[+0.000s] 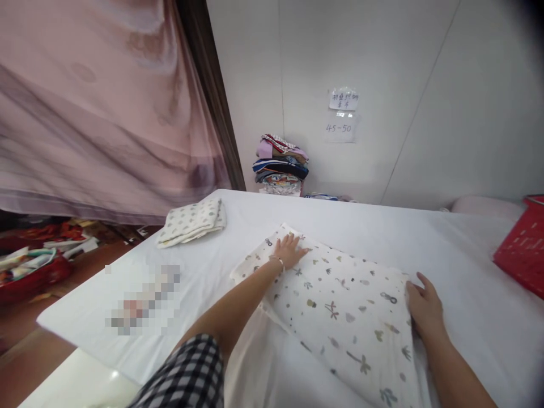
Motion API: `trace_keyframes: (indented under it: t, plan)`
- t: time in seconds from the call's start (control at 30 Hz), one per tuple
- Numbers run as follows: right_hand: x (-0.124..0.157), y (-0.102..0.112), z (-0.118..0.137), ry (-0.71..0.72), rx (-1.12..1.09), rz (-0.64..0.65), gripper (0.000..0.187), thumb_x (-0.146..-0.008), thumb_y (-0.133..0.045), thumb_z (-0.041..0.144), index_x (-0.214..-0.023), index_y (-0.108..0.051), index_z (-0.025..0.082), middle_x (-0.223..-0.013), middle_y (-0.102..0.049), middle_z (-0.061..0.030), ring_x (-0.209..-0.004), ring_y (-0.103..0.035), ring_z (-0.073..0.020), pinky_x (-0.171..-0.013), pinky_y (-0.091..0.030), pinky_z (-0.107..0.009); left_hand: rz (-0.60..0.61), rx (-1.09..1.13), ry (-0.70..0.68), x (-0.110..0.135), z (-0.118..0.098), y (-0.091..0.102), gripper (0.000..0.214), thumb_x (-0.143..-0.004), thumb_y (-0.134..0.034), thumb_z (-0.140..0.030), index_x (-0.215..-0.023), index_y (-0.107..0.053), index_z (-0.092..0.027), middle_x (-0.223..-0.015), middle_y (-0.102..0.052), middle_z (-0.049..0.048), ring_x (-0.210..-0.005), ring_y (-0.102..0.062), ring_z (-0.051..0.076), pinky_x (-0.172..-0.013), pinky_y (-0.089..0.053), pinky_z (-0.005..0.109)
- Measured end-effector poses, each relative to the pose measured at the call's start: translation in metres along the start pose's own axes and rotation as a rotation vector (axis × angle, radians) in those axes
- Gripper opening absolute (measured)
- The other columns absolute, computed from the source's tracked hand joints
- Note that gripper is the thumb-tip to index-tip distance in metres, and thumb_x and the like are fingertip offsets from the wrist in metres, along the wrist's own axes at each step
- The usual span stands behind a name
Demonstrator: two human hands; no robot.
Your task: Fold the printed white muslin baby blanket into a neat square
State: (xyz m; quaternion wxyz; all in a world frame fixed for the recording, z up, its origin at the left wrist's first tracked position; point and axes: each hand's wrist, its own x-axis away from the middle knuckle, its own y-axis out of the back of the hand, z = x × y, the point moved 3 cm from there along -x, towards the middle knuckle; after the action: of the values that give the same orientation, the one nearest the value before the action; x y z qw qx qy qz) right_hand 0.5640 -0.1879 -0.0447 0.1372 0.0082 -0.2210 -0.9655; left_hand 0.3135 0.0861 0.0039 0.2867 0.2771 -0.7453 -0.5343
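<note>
A white cloth (340, 306) printed with small plants and leaves is spread over the table's white cover (127, 351). Its lower left part hangs toward me in loose folds. My left hand (289, 251) lies flat on the cloth near its far left corner, fingers spread. At the right edge of the cloth, my right hand (426, 306) has its fingers curled at the border near the far right corner. The fingertips there are partly hidden, and the edge seems to be pinched between them. A folded cloth with grey-green dots (193, 221) rests at the table's far left.
Folded textiles (281, 164) are piled against the wall behind the table, below handwritten paper signs (342, 116). A red basket (522, 249) stands at the right edge. Pink curtain (106, 102) hangs at the left, above a red container (36, 277) of cloth. A blurred patch covers something at the table's left.
</note>
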Motion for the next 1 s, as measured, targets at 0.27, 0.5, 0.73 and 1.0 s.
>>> trace_keyframes:
  t: [0.27, 0.5, 0.73, 1.0]
  plan:
    - [0.001, 0.001, 0.008, 0.024, 0.068, 0.025, 0.063, -0.072, -0.053, 0.043, -0.129, -0.048, 0.016, -0.084, -0.062, -0.0065, -0.070, -0.057, -0.0187, -0.071, -0.045, -0.032, -0.095, 0.051, -0.899, 0.154, -0.122, -0.050, 0.044, -0.078, -0.049, -0.054, -0.107, -0.054, -0.020, -0.104, -0.061, 0.0055, -0.096, -0.052, 0.020, -0.084, -0.034, 0.036]
    - [-0.011, 0.003, 0.007, -0.070, -0.092, 0.146, 0.059, -0.067, -0.060, 0.037, -0.122, -0.053, 0.015, -0.080, -0.063, -0.0048, -0.064, -0.057, -0.0159, -0.060, -0.047, -0.027, -0.234, -0.092, -1.040, 0.180, -0.181, -0.075, 0.041, -0.076, -0.055, -0.047, -0.099, -0.052, -0.013, -0.093, -0.054, 0.0056, -0.086, -0.047, 0.020, -0.069, -0.031, 0.033]
    - [-0.011, 0.002, 0.017, -0.159, -0.243, 0.331, 0.071, -0.064, -0.068, 0.031, -0.129, -0.043, 0.018, -0.081, -0.067, -0.0045, -0.068, -0.063, -0.0176, -0.062, -0.051, -0.027, -0.368, -0.139, -1.089, 0.197, -0.199, -0.078, 0.017, -0.085, -0.042, -0.024, -0.094, -0.052, -0.015, -0.090, -0.051, 0.0071, -0.078, -0.045, 0.018, -0.063, -0.029, 0.034]
    - [-0.009, 0.000, 0.025, -0.192, -0.198, 0.284, 0.067, -0.064, -0.065, 0.020, -0.127, -0.043, 0.014, -0.071, -0.066, -0.0026, -0.063, -0.062, -0.0166, -0.059, -0.051, -0.028, -0.293, -0.184, -0.920, 0.194, -0.207, -0.095, 0.018, -0.086, -0.038, -0.019, -0.099, -0.050, -0.015, -0.092, -0.050, 0.0076, -0.081, -0.046, 0.020, -0.066, -0.034, 0.035]
